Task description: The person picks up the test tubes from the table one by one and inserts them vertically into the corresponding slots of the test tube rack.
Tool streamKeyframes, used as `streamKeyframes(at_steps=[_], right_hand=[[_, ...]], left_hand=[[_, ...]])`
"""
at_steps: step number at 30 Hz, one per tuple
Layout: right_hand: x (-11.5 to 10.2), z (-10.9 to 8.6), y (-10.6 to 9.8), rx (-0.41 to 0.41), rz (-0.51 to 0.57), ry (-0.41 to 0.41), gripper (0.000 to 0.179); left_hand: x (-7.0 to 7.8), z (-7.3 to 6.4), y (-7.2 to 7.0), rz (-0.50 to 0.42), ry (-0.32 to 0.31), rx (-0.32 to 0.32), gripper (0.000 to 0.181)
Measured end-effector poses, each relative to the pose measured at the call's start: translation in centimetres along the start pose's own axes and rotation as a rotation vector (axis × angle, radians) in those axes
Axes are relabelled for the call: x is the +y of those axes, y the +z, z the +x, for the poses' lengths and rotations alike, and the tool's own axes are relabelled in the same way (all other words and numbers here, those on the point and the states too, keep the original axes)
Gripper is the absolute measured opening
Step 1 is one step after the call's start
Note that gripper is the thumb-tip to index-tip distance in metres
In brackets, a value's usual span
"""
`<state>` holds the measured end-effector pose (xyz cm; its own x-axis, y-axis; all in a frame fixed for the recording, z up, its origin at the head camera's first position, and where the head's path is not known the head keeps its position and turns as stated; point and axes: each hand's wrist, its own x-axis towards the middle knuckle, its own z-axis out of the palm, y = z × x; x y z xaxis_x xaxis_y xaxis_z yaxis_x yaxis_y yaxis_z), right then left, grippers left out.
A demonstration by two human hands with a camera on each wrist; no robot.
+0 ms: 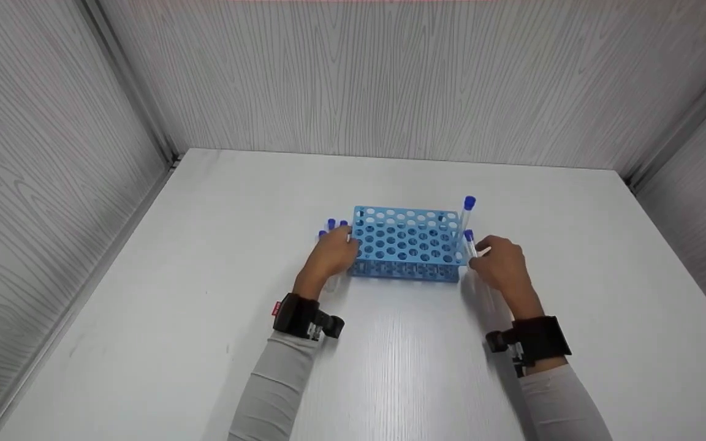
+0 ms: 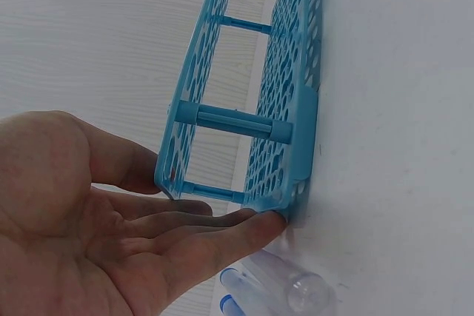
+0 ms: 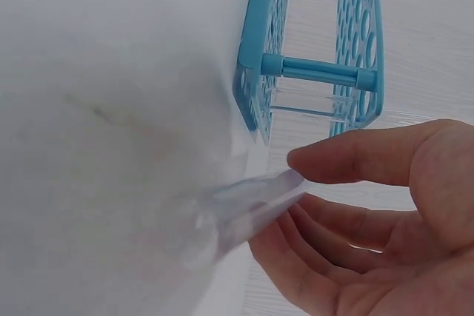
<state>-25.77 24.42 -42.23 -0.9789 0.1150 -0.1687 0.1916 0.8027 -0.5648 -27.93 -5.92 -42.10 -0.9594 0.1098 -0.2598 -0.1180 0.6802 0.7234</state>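
A light blue test tube rack (image 1: 407,262) with rows of round holes stands on the white table. At its right end, a clear test tube (image 1: 465,218) with a blue cap stands upright in a hole. My left hand (image 1: 333,250) holds the rack's left end, thumb by the upper plate and fingers along the end in the left wrist view. Beside the rack's right end, my right hand (image 1: 501,263) pinches another clear blue-capped test tube (image 3: 255,201) between thumb and fingers. Its lower end is blurred in the right wrist view.
Several blue-capped tubes (image 2: 255,286) lie close to the left hand, partly hidden by it in the head view. Grey wood-grain panels (image 1: 377,79) enclose the table (image 1: 255,202) at the back and both sides.
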Motion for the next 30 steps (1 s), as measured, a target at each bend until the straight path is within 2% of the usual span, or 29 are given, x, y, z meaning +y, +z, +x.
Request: streamKeyframes(at_steps=[5,17,24,30], right_hand=[[-0.19,-0.13,-0.21,0.062,0.028,-0.02,0.044],[-0.59,-0.38,-0.49,0.118,0.066,-0.029,0.04],[-0.93,-0.76,-0.74,0.16,0.097,-0.049,0.037],[-1.04,-1.04,-0.86,0.207,0.102,-0.079,0.037]], left_hand=[[0.04,-0.04,-0.03,-0.013,-0.006,0.0,0.054],[0.13,-0.03,0.0,-0.01,-0.023,-0.003,0.054],[0.0,0.05,0.01,-0.009,-0.01,-0.002,0.054],[-0.14,0.02,0.04,0.015,0.033,0.002,0.053]])
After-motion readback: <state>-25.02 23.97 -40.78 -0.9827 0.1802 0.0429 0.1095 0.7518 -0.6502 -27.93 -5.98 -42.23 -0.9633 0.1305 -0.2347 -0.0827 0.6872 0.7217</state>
